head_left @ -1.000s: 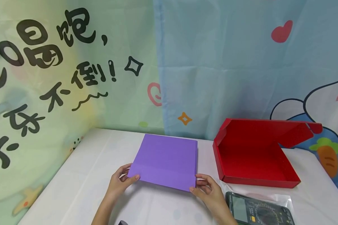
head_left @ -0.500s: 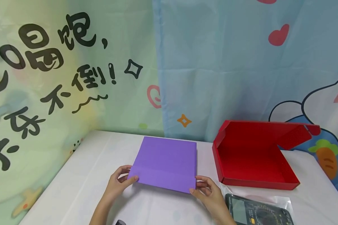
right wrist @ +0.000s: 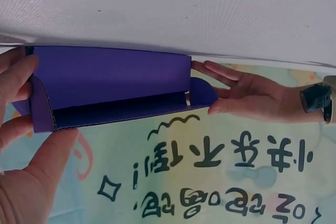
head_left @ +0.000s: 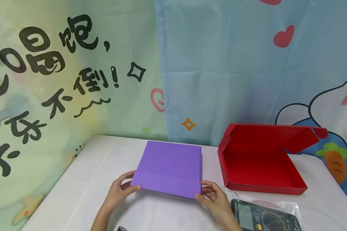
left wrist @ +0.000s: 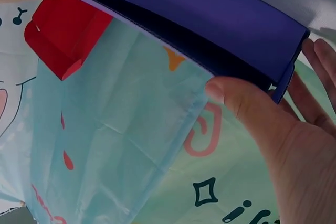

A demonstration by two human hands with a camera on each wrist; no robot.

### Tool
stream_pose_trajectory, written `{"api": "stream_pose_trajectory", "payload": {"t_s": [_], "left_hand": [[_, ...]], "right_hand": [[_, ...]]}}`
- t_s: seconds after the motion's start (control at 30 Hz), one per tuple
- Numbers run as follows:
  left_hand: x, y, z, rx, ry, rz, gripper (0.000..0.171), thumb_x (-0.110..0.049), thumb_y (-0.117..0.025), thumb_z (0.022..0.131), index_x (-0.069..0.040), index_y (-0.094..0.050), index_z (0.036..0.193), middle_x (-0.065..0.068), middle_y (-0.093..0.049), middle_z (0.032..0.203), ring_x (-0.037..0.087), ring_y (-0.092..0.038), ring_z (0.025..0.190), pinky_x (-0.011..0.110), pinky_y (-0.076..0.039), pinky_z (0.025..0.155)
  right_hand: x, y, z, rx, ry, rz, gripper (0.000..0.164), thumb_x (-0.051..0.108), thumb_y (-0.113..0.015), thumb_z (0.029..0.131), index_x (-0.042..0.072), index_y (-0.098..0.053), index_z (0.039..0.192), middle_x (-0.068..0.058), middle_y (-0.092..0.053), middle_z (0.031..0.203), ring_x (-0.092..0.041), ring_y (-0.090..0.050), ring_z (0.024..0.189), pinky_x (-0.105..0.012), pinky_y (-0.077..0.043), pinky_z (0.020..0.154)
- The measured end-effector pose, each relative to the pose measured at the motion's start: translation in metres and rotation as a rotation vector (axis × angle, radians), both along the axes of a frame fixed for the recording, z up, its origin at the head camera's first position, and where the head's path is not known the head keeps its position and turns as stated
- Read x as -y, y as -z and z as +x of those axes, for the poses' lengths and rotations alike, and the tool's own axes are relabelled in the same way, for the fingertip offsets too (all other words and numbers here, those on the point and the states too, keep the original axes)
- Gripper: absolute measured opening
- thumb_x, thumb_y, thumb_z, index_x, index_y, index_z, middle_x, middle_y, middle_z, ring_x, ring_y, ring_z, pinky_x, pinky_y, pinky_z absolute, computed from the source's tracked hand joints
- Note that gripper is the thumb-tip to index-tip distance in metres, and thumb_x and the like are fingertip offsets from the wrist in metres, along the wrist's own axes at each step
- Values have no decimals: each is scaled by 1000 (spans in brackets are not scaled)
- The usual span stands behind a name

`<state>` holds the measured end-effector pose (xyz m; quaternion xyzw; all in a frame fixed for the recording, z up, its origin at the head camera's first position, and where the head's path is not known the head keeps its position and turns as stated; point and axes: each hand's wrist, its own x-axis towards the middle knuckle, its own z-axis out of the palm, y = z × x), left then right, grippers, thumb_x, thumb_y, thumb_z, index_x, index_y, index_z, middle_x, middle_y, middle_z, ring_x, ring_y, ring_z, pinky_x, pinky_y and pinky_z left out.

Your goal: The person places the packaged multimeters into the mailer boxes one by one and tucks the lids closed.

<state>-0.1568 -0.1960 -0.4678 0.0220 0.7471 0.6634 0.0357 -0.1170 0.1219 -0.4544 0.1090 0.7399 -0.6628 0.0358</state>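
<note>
A purple cardboard box (head_left: 169,168) lies in the middle of the white table, its lid on top. Both wrist views show a dark gap under the lid's front edge, above the purple front wall (right wrist: 113,74), and a small side flap (right wrist: 202,92) stands out at the corner. My left hand (head_left: 118,189) holds the front left corner, thumb at the lid's edge and fingers along the side. At the front right corner my right hand (head_left: 215,200) grips in the same way, its thumb by the lid edge and its other fingers against the side.
To the right stands an open red cardboard box (head_left: 263,165), lid raised. In front of it a dark multimeter (head_left: 267,216) lies on a clear plastic bag (head_left: 290,207), close to my right forearm. A small dark object (head_left: 121,228) shows at the bottom edge. Printed curtains (head_left: 196,70) hang behind the table.
My left thumb has slid a little down toward the lid's front edge. The head view has tilted slightly up; the purple box and my right hand stay almost where they were.
</note>
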Motion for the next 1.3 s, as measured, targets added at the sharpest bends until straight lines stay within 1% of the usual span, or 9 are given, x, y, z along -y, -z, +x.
{"api": "stream_pose_trajectory", "payload": {"t_s": [0.1, 0.3, 0.47, 0.57, 0.7, 0.77, 0.93, 1.07, 1.3], "left_hand": [[0, -1, 0, -16, -20, 10, 56, -1, -76, 72, -4, -56, 124, 17, -55, 119, 25, -64, 102, 24, -55, 78], [0, -2, -1, -25, -38, -22, 53, -4, -78, 71, -5, -60, 121, 15, -58, 114, 19, -66, 94, 23, -55, 74], [1, -6, -1, -20, -56, -35, 41, -10, -75, 76, -4, -63, 116, 12, -61, 103, 14, -67, 87, 21, -55, 73], [3, -8, 0, -34, -12, -32, 43, -9, -74, 77, -2, -61, 118, 15, -60, 105, 20, -67, 92, 22, -55, 77], [8, -7, 1, -78, 123, -27, 58, -2, -76, 73, 1, -52, 126, 21, -51, 126, 36, -57, 112, 25, -52, 88], [10, -4, 0, -95, 161, -22, 60, -1, -76, 72, 1, -51, 127, 21, -47, 132, 41, -53, 115, 26, -51, 89], [12, -3, 1, -141, 159, -44, 56, -5, -75, 74, 3, -52, 125, 24, -49, 132, 42, -55, 113, 25, -53, 86], [12, -5, 1, -166, 155, -95, 54, -7, -73, 78, 5, -50, 125, 26, -50, 129, 42, -56, 111, 24, -52, 87], [9, -7, -4, -139, 120, -137, 52, -14, -73, 78, 1, -53, 123, 20, -56, 124, 37, -56, 113, 30, -50, 93]], "right_hand": [[0, -1, 1, 7, -10, 18, 54, 10, -74, 79, 4, -49, 127, -12, -52, 108, -21, -56, 103, -17, -51, 77], [-1, -2, 0, 2, -19, 17, 53, 10, -72, 80, 3, -48, 127, -11, -51, 107, -19, -56, 100, -17, -52, 77], [-3, -1, -2, -15, -21, 17, 53, 10, -72, 80, 3, -49, 127, -11, -50, 107, -19, -56, 100, -16, -51, 76], [-4, 0, -2, -26, -16, 35, 53, 9, -72, 80, 4, -49, 127, -11, -50, 107, -18, -57, 99, -16, -51, 75], [-4, 1, -3, -36, -12, 64, 52, 10, -73, 79, 4, -51, 126, -11, -52, 106, -18, -58, 97, -16, -51, 74], [-4, 1, -2, -34, -11, 68, 53, 11, -74, 79, 4, -51, 126, -12, -52, 106, -19, -58, 98, -16, -51, 74], [-3, 1, -2, 1, -14, 43, 54, 14, -73, 80, 5, -50, 127, -12, -51, 107, -19, -57, 99, -17, -52, 76], [-3, 0, -1, 3, -21, 31, 54, 16, -72, 81, 4, -49, 128, -13, -50, 108, -19, -56, 98, -18, -52, 77], [-4, -5, -1, 6, -15, 28, 52, 19, -71, 82, 7, -50, 128, -11, -50, 107, -17, -57, 93, -17, -51, 76]]}}
